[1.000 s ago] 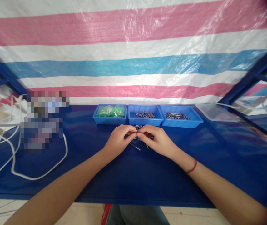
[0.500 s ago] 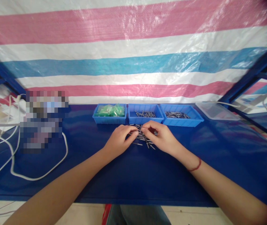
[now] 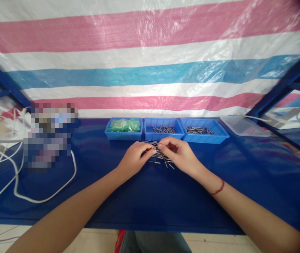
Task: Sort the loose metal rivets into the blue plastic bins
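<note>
A loose pile of blind rivets (image 3: 162, 157), thin and silvery with some dark ends, lies on the blue tabletop. My left hand (image 3: 134, 158) comes at it from the left, thumb and forefinger pinched together over the pile. From the right, my right hand (image 3: 180, 153) also pinches, its fingertips close to those of the left. Whatever the fingertips grip is too small to make out. Just behind the hands stands a blue bin (image 3: 164, 135) with similar rivets in it. Part of the pile is hidden under the fingers.
Left of the middle bin, another blue bin (image 3: 124, 136) holds green plastic bags (image 3: 126, 124). A right-hand blue bin (image 3: 205, 138) contains more rivets. Beyond it lies a clear plastic lid (image 3: 244, 126). White cables (image 3: 34, 201) trail over the table's left side. A striped sheet (image 3: 150, 70) hangs behind.
Both hands stay pinched over the pile with only slight finger movement. The right fingers have shifted a little left and down. The view has tilted slightly.
</note>
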Demonstrator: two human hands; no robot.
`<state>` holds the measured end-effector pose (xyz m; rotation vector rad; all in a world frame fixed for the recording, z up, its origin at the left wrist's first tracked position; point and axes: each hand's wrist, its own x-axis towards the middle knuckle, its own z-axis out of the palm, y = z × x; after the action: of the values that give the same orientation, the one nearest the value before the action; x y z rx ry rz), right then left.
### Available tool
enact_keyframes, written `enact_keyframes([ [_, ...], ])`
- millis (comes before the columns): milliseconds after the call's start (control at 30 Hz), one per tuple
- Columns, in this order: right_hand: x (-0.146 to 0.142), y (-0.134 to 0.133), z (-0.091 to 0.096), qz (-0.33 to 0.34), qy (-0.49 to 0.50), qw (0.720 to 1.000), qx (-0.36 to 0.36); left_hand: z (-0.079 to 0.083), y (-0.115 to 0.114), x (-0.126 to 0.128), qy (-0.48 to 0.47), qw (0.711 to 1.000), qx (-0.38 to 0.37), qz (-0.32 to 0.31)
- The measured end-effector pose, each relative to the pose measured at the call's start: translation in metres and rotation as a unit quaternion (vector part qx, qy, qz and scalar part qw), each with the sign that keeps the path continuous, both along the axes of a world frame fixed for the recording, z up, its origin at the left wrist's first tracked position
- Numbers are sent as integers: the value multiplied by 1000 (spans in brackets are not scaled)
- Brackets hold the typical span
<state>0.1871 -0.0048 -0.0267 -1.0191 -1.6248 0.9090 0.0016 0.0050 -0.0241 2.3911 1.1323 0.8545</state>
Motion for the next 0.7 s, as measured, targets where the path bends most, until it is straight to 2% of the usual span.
enact_keyframes([
  [200,4,1,1,0,2,1000,9,1,-1,2,4,1000,-1,10],
  [367,6,1,1,0,-29,999,21,1,-2,1,-43,998,21,30],
  [600,8,-1,5,-3,-148,984,100,2,-2,-1,-62,996,24,57],
  [700,20,6,11,-57,-196,968,144,3,-1,-1,-52,996,19,64],
])
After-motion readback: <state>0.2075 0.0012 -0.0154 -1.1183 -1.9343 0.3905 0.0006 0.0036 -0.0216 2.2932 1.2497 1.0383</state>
